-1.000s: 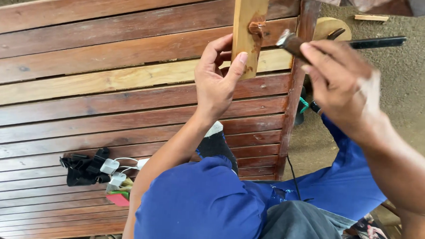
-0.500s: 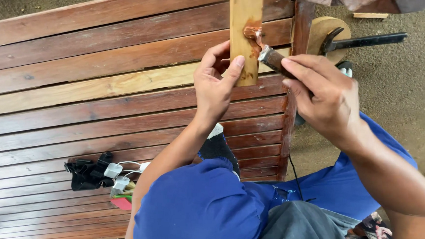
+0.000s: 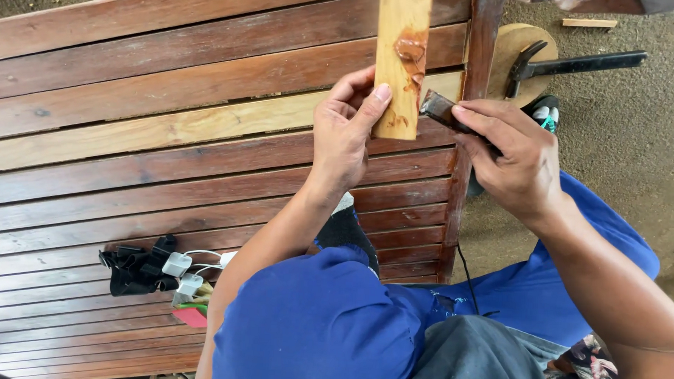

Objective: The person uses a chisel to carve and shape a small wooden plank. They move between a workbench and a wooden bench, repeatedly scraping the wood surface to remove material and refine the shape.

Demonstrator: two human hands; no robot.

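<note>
While a tangle of black and white cables (image 3: 155, 269) lies far left of the pale wooden strip (image 3: 402, 60) on the slatted bench (image 3: 127, 135), the strip is pinched upright by the left hand (image 3: 343, 137). Just right of the strip, a small brush (image 3: 439, 110) is gripped in the closed fingers of the right hand (image 3: 516, 159), its bristles near the reddish smear. Further right, a hammer (image 3: 570, 65) is seen on a round wooden block (image 3: 514, 46).

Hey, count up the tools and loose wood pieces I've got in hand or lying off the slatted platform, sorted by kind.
Paintbrush, in right hand: 1
Hammer: 1
Pale wooden strip, in left hand: 1
Round wooden disc: 1
Small wood offcut: 1
Total: 5
</note>
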